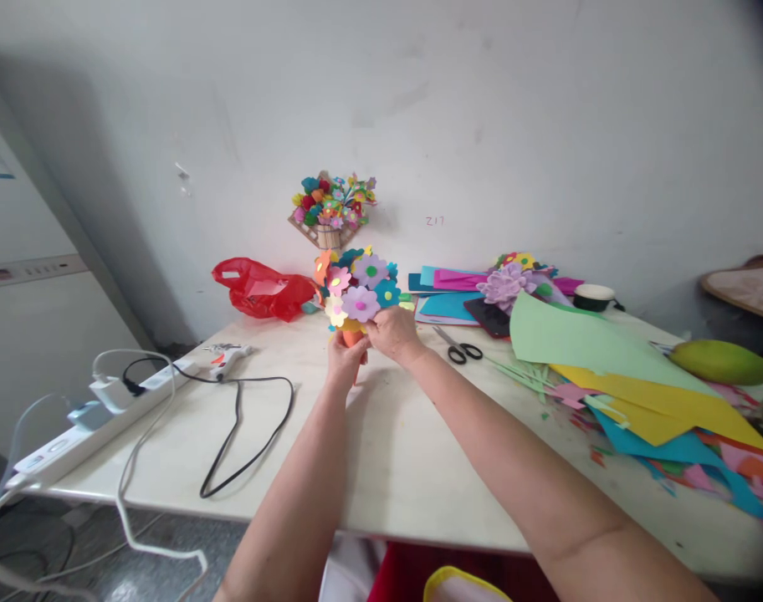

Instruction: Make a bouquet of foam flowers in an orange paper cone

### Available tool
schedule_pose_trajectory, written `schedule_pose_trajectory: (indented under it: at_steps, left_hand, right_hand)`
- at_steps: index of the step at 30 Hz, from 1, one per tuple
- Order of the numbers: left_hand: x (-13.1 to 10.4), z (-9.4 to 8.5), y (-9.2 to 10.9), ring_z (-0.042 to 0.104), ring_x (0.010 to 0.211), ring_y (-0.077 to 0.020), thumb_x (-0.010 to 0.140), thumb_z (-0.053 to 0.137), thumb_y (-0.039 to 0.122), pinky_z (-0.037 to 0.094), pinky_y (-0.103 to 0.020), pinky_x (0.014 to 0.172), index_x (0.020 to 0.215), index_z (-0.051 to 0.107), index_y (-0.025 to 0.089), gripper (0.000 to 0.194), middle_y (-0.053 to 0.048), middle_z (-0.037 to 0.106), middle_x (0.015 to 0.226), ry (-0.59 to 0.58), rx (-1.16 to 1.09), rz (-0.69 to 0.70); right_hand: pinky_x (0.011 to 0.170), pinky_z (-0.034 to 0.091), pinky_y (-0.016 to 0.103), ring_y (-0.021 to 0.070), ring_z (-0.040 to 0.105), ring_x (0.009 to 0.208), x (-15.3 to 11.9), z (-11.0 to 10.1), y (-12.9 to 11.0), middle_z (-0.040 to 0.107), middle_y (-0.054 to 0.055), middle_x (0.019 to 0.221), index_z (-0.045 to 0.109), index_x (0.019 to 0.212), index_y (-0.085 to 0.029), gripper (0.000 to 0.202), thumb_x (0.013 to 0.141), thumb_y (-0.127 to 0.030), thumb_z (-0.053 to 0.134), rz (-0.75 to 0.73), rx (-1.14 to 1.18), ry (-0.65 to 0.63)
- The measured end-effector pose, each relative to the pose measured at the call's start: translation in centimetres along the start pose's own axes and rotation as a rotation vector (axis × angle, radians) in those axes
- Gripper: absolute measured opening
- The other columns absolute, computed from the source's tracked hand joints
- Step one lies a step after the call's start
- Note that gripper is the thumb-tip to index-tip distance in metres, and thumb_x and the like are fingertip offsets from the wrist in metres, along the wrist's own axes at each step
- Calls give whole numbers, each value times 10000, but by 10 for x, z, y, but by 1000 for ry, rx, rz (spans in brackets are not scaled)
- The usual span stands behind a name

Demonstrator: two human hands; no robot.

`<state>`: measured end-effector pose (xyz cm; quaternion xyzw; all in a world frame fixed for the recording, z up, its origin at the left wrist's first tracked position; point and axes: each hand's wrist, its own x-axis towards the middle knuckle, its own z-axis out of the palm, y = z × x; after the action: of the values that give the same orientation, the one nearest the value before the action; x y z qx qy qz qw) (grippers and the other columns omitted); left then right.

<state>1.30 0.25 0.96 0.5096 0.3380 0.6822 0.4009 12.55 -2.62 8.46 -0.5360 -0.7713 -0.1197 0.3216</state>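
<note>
Upright above the white table stands a bouquet of colourful foam or paper flowers [361, 303], with purple, pink, orange, yellow and blue blooms. Its narrow orange base [352, 338] is wrapped by the closed fingers of my left hand [344, 361]. From the right, my right hand [394, 333] grips the bouquet low down, just under the purple flower; its fingertips are partly hidden behind the blooms and beside my left thumb. Scissors with black handles [459, 349] lie to the right of my hands. A glue gun [232, 359] rests on the left.
A red plastic bag [262, 288] sits at the back left. A power strip [105, 418] and looped black cable [247, 451] occupy the left side. Coloured sheets [607, 343], scraps and a green-yellow mango-like fruit [721, 362] cover the right. A flower decoration [331, 209] hangs on the wall.
</note>
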Motion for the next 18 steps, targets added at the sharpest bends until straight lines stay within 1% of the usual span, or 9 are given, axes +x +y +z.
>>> schedule_pose_trajectory:
  at_steps: [6, 12, 15, 18]
  left_hand:
    - [1, 0, -1, 418, 330, -74, 538, 771, 332, 318, -199, 339, 718, 473, 185, 378, 80, 481, 440, -8, 23, -1]
    - [1, -1, -3, 418, 328, -68, 547, 759, 332, 320, -196, 343, 716, 475, 184, 362, 84, 476, 445, -8, 20, 10]
    - [0, 0, -1, 422, 333, -68, 547, 757, 330, 320, -195, 345, 712, 471, 184, 362, 82, 480, 449, -21, 6, 16]
    - [0, 0, 0, 422, 338, -68, 544, 765, 341, 321, -197, 348, 716, 467, 183, 379, 76, 490, 454, -33, -7, 7]
  right_hand:
    - [667, 408, 258, 196, 675, 812, 4, -5, 4, 741, 110, 843, 760, 833, -177, 385, 901, -381, 440, 11, 37, -71]
    - [666, 412, 261, 202, 674, 828, 4, -11, 5, 740, 112, 861, 757, 850, -179, 379, 902, -363, 430, -28, 27, -146]
    - [672, 409, 273, 211, 671, 827, 1, -10, 5, 738, 117, 869, 752, 868, -178, 365, 898, -343, 429, -60, 5, -116]
    - [664, 393, 264, 197, 666, 807, -2, -4, 4, 740, 99, 855, 743, 904, -190, 346, 899, -346, 434, -37, 57, -15]
